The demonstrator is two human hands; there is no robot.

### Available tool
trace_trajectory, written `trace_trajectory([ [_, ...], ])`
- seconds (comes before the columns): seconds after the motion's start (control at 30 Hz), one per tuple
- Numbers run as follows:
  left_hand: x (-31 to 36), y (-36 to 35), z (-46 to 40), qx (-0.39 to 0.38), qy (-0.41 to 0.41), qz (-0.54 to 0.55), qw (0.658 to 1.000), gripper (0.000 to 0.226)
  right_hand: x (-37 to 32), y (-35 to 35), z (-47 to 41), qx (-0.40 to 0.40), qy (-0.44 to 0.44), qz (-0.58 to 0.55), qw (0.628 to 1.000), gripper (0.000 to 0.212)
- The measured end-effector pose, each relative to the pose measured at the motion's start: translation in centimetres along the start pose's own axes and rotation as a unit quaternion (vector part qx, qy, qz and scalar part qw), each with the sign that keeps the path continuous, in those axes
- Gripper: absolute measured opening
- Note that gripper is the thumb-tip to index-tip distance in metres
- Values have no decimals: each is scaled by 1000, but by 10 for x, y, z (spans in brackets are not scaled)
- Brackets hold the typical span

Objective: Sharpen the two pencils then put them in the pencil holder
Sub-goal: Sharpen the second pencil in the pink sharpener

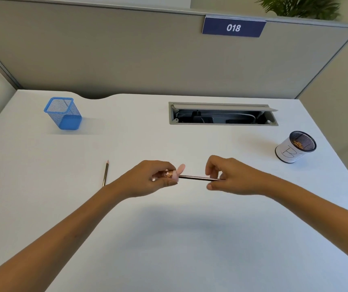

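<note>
My left hand [152,180] grips a small pink sharpener [176,173] above the white desk. A dark pencil [196,177] lies level between my hands, one end inside the sharpener. My right hand [230,175] pinches the pencil's other end. A second pencil [105,173] lies on the desk left of my left hand, tip pointing away from me. The blue mesh pencil holder [63,112] stands at the back left, well away from both hands.
A round black mesh cup wrapped in white paper [295,147] stands at the right and holds shavings. An open cable tray [223,113] is set into the desk at the back. Grey partition walls [126,60] border the desk.
</note>
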State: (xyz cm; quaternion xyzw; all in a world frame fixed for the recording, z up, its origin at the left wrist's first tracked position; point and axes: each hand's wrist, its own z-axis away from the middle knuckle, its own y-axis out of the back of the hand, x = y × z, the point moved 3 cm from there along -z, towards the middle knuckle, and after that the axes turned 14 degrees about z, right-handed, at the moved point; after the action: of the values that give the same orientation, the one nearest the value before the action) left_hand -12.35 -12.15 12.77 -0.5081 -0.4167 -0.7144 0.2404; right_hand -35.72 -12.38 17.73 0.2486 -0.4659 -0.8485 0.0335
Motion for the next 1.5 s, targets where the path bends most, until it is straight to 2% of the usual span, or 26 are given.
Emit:
trace_trajectory([
  [0.1,-3,2,3,-7,48,68,997,17,-7,1,4,157,83,152,972,11],
  [0.2,2,-1,6,-37,92,157,983,27,-6,1,9,318,167,314,879,13],
  [0.27,3,-6,6,-69,125,243,959,37,-6,4,11,386,205,357,826,16],
  [0.33,2,-9,7,-84,162,309,933,38,-9,7,10,407,222,369,805,17],
  [0.4,1,-11,7,-78,170,322,928,34,-7,7,8,380,210,361,826,21],
  [0.43,0,-11,6,-59,151,293,942,33,-6,7,7,355,189,347,847,26],
  [0.53,-1,-11,3,43,17,105,993,23,-3,6,-1,226,77,283,929,39],
  [0.6,0,-13,1,81,-69,7,994,12,2,4,-7,93,11,168,981,37],
  [0.67,0,-16,0,74,-109,-53,990,12,5,3,-8,-6,-25,28,999,38],
  [0.73,-4,-16,-1,62,-92,-50,993,14,7,3,-7,-50,-29,-20,998,33],
  [0.83,-5,-14,-1,40,-15,35,998,15,8,-1,-6,-34,22,12,999,14],
  [0.93,-3,-11,0,7,55,116,992,27,7,-3,-4,90,99,141,981,10],
  [1.03,1,-16,2,-43,121,235,963,35,5,-3,1,255,196,298,899,22],
  [1.1,5,-23,2,-70,160,322,930,37,6,1,3,331,227,365,840,22],
  [1.17,9,-29,3,-78,190,391,897,38,2,5,4,373,230,394,808,20],
  [1.2,10,-29,3,-74,195,400,892,38,0,7,5,377,227,395,806,21],
  [1.23,11,-28,3,-67,187,388,900,38,0,8,6,371,219,389,815,24],
  [1.27,11,-27,1,-53,164,347,922,37,0,7,7,352,200,377,833,28],
  [1.33,10,-22,0,1,83,184,979,29,2,2,4,274,139,332,892,39],
  [1.37,9,-19,0,33,26,80,996,23,3,0,2,216,105,293,926,41],
  [1.43,9,-18,0,68,-81,-84,991,15,6,-7,-2,105,48,157,981,39],
  [1.5,10,-18,1,64,-126,-141,980,14,4,-9,-3,42,7,57,997,38],
])
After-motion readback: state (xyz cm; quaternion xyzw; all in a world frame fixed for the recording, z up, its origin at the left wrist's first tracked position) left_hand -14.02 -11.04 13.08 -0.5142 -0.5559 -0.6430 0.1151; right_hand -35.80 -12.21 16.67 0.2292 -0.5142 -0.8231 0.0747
